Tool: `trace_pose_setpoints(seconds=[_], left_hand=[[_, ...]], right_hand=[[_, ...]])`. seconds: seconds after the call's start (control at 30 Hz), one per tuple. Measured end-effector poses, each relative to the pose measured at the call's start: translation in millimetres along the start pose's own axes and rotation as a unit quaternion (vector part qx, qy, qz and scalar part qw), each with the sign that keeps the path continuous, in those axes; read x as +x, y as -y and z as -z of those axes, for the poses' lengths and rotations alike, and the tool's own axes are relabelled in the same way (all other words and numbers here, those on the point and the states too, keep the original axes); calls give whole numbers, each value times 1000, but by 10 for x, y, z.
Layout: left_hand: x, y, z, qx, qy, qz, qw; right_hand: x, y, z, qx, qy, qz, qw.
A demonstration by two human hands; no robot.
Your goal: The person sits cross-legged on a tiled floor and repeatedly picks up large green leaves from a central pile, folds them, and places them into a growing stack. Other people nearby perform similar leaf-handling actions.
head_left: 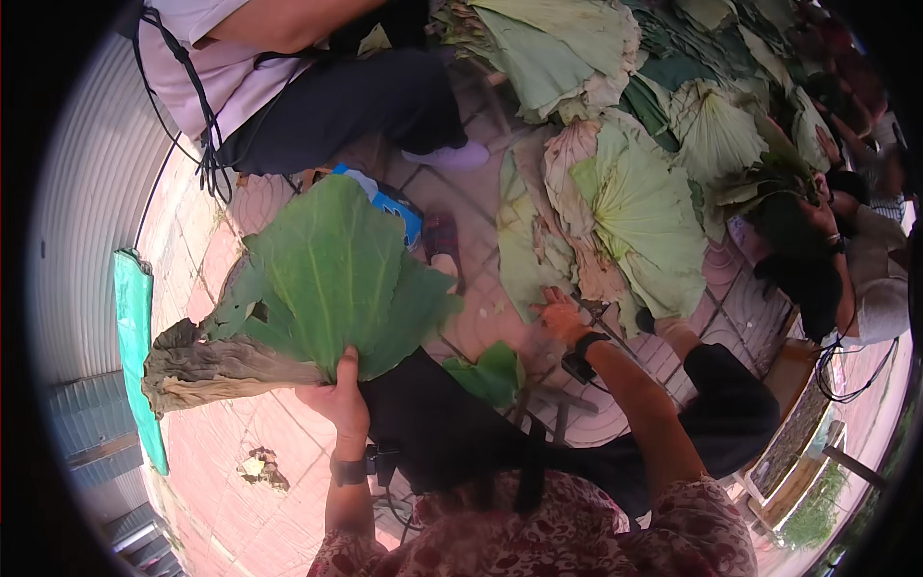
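Observation:
My left hand (338, 404) is closed on the base of a large green lotus leaf (332, 264), thumb on top. A brown, crinkled dried leaf (226, 370) sticks out to the left from the same grip. My right hand (558, 315) reaches forward with its fingers spread at the near edge of a pile of pale lotus leaves (644, 207); whether it touches them I cannot tell. Between my arms, low by my leg, lies a smaller green leaf (492, 373).
A person in dark trousers (336, 111) sits across from me; others sit at the right. More leaves (558, 53) are heaped at the back. A blue packet (394, 213) lies behind the held leaf. A folded green sheet (137, 337) leans left, and leaf scraps (261, 469) lie on the paving.

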State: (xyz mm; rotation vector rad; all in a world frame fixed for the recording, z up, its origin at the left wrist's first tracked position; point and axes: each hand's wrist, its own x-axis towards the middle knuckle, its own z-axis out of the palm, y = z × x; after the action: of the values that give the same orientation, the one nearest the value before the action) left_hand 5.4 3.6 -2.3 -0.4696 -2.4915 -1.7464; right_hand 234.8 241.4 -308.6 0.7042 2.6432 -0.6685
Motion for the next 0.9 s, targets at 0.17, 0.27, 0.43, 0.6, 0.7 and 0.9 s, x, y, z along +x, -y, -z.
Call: trace_pose_setpoints(seconds=[0.17,0.27,0.43,0.6,0.7,0.9], left_hand=[[-19,-39,2,31,2,-16,999],[-7,-18,-29,43,15,-29,999],[10,-47,-80,42,13,-23,999],[12,-90,-56,36,2,-32,999],[5,-53,-45,27,-8,-34,999],[-1,-32,-45,-13,7,-17,1000]], right_hand=[[62,242,-318,-89,106,-32,990],[185,-118,-424,-34,64,-48,996],[181,-542,-136,197,-62,-81,975],[135,-376,554,571,-211,-30,793],[18,-154,886,606,-147,19,781],[-382,331,1276,625,-7,7,781]])
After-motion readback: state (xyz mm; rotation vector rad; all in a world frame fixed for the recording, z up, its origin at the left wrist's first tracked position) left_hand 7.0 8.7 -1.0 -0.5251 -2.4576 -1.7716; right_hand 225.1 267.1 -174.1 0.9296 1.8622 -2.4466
